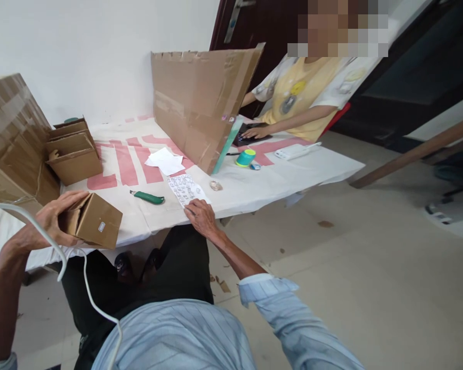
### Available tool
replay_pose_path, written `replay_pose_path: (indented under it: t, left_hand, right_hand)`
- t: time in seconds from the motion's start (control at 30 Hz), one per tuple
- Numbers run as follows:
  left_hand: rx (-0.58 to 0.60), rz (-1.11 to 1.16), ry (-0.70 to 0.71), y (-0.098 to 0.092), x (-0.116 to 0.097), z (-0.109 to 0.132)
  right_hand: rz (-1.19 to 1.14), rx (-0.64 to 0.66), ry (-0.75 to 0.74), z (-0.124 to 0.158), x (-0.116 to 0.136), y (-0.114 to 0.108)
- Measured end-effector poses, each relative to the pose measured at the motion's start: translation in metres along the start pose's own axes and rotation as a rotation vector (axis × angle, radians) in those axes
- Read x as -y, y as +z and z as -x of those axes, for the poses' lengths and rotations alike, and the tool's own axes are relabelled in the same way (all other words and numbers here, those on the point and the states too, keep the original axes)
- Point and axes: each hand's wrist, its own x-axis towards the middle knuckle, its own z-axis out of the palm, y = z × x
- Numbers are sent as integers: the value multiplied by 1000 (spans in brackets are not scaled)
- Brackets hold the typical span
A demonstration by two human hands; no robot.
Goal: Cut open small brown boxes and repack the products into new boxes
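My left hand (64,218) is wrapped round a small brown cardboard box (102,218) at the table's front edge. The box is tilted, its flaps face my palm, and a small white label shows on its side. At the near end of a white sheet with rows of dark printed marks (185,188) is my right hand (201,218), its fingers curled together. Whatever they pinch is too small to make out. Between the two hands lies a green utility knife (148,197). A small crumpled clear-brown piece (215,185) sits just right of the sheet.
White papers (165,161) lie behind the sheet. Open small boxes (75,154) and a large carton (15,133) stand left. An upright cardboard panel (200,103) divides the table (250,190). Beyond it, a person (304,97) sits near a teal-yellow cylinder (246,158). A white cable (88,293) hangs before me.
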Motion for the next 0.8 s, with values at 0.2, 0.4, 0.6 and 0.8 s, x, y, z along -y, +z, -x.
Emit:
replay_pose_path:
  t: [0.2, 0.4, 0.6, 0.8]
  left_hand:
    - [-12, 12, 17, -1, 0, 2]
    - [-11, -6, 26, -1, 0, 0]
    - [-13, 19, 29, -1, -3, 0]
    - [-57, 50, 40, 2, 3, 0]
  right_hand:
    - [-15, -45, 16, -1, -1, 5]
    - [-53, -69, 19, -1, -4, 9]
    - [-36, -56, 30, -3, -2, 8]
    - [-32, -48, 30, -5, 1, 6]
